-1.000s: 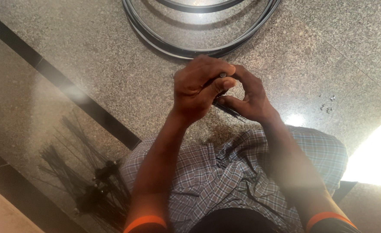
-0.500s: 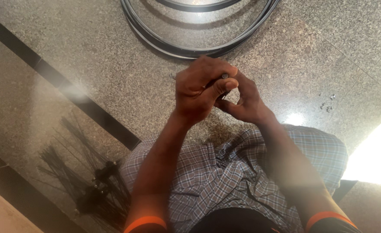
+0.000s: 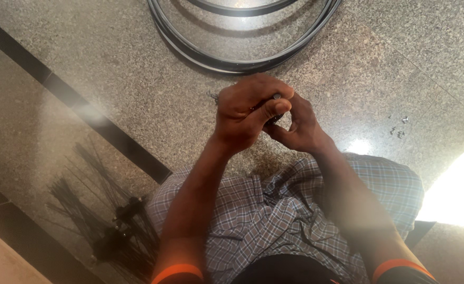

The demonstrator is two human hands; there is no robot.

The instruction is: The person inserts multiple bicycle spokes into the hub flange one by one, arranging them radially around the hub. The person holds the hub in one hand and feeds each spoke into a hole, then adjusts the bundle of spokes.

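My left hand (image 3: 245,113) is closed around a small dark metal part (image 3: 274,105), its thumb pressing on the part's rounded end. My right hand (image 3: 300,126) cups the same part from the far side, fingers curled under it. Most of the part is hidden between my two hands. Both hands hover above my lap, over a checked cloth (image 3: 274,210), just short of the black wheel rims (image 3: 232,58) lying on the granite floor.
A bundle of thin black spokes (image 3: 111,215) lies on the floor at the lower left. Small metal pieces (image 3: 400,129) are scattered at the right. A dark stripe (image 3: 84,110) crosses the floor diagonally. Bright sunlight (image 3: 458,189) falls at the right edge.
My hands have stayed together on the small part, shifting only slightly; the left thumb now sits over the part's end.
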